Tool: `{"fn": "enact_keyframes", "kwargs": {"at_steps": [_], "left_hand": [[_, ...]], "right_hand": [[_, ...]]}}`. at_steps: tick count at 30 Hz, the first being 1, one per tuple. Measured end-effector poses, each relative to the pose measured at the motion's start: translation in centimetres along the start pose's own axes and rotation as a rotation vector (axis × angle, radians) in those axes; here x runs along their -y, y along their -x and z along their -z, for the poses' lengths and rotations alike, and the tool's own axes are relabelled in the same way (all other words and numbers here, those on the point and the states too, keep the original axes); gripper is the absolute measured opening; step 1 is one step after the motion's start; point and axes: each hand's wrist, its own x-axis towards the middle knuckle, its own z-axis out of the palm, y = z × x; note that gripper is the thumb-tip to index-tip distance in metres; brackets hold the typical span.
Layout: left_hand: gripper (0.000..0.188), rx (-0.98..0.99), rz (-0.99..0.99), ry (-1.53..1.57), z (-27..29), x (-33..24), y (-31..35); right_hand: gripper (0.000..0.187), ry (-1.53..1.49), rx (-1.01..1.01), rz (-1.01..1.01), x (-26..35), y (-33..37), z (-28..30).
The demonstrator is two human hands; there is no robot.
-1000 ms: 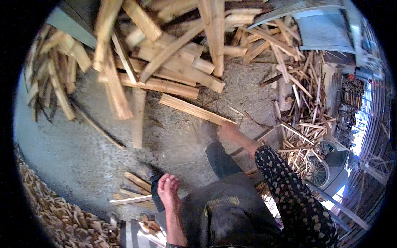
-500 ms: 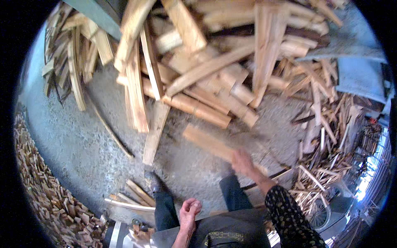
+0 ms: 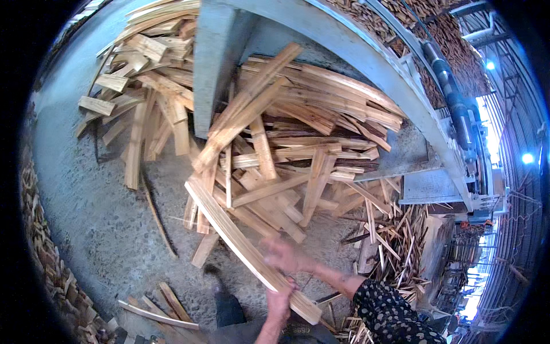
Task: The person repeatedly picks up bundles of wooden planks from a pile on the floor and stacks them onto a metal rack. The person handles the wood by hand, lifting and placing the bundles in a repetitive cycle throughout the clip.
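Note:
A long pale plank (image 3: pixel 238 241) slants from the lower middle up toward the wood pile, its near end close to my body. My left hand (image 3: pixel 279 301) is closed round it near that end. My right hand (image 3: pixel 288 255), blurred by motion, is just to the right of the plank, with its fingers apart and nothing seen in them. Whether its fingertips touch the plank's edge I cannot tell. Beyond the plank's far end lies a heap of loose planks (image 3: pixel 321 114) under a blue-grey metal frame.
The metal frame's upright leg (image 3: pixel 213 69) splits the heap from another wood pile (image 3: pixel 163 80) at left. Thin offcuts (image 3: pixel 395 252) are heaped at right. A few sticks (image 3: pixel 166 304) lie near my feet on the concrete floor (image 3: pixel 114 229). Stacked wood lines the left edge.
Before, my right hand held a plank and my left hand was curled without one. Now my left hand grips a plank and my right is beside it. The view has tilted up, showing the metal frame.

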Motion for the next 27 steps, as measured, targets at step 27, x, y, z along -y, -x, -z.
{"fn": "enact_keyframes", "kwargs": {"at_steps": [27], "left_hand": [[0.049, -0.427, -0.333, 0.094, 5.7, -9.9, -12.8]], "right_hand": [[0.051, -1.046, -0.466, 0.06, -5.5, -31.6, 13.7]]}}
